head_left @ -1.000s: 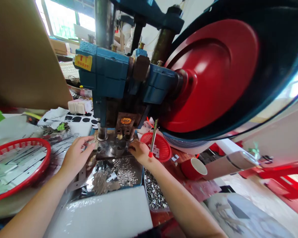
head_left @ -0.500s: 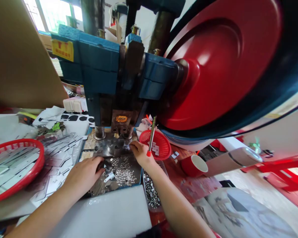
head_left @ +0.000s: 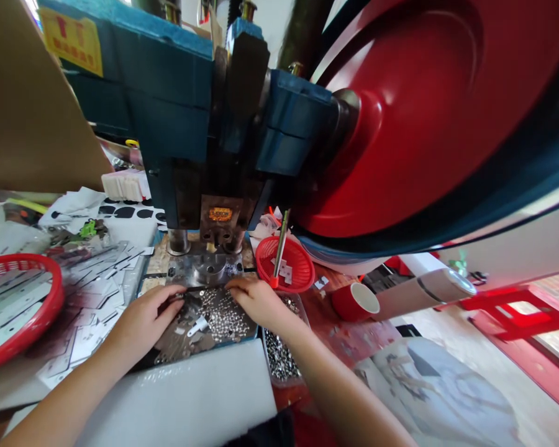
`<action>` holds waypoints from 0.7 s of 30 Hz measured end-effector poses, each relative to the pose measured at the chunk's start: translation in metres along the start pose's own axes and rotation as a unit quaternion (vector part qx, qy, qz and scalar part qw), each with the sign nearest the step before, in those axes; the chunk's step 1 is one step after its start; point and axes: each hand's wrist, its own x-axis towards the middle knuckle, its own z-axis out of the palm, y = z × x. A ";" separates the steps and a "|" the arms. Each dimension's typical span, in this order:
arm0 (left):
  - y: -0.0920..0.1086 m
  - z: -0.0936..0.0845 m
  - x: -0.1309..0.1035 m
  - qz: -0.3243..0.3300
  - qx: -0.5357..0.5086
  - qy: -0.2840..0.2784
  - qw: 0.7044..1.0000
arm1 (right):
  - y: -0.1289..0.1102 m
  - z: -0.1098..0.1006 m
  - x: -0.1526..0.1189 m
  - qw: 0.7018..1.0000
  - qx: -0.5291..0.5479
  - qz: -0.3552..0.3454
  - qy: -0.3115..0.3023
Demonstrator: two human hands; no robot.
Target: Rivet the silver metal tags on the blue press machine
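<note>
A blue press (head_left: 168,105) stands over a metal die block (head_left: 205,267). In front of it, small shiny metal pieces (head_left: 223,315) lie scattered on a dark plate, with a small white-and-silver part (head_left: 198,326) among them. At the left of this pile is my left hand (head_left: 156,313), its thumb and fingers closed around something I cannot make out. My right hand (head_left: 256,301) is at the upper right of the pile, just in front of the die block, fingertips pinched together; what they hold is too small to name.
A red basket of flat pieces (head_left: 51,310) stands at the left, and a smaller red basket (head_left: 302,279) behind my right hand. A clear box of metal parts (head_left: 279,357) sits beside my right forearm. The big red wheel (head_left: 414,124) overhangs the right.
My right hand has moved from the die block toward the front, over the edge of the pile. My left hand has shifted a little left. The whole view has tilted and moved closer.
</note>
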 end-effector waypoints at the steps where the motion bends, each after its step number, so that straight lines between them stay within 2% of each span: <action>1: -0.001 0.000 0.000 0.002 -0.008 0.011 1.000 | -0.003 0.005 -0.002 0.999 -0.032 -0.014 -0.007; 7: -0.003 0.000 -0.002 -0.046 -0.040 0.027 0.998 | -0.004 0.035 0.005 0.979 -0.203 -0.031 -0.003; 13: -0.004 0.001 -0.003 -0.058 -0.054 0.008 0.997 | -0.006 0.041 0.007 0.971 -0.237 -0.018 0.004; 16: 0.003 -0.001 -0.003 -0.049 -0.037 -0.024 0.998 | -0.009 0.043 0.005 0.971 -0.239 -0.007 0.014; 19: 0.010 -0.015 -0.003 -0.004 -0.003 -0.044 0.999 | -0.011 0.044 0.004 0.971 -0.237 0.004 0.021; 21: 0.011 -0.033 -0.005 0.014 0.040 -0.021 0.999 | -0.011 0.043 0.004 0.974 -0.223 0.010 0.026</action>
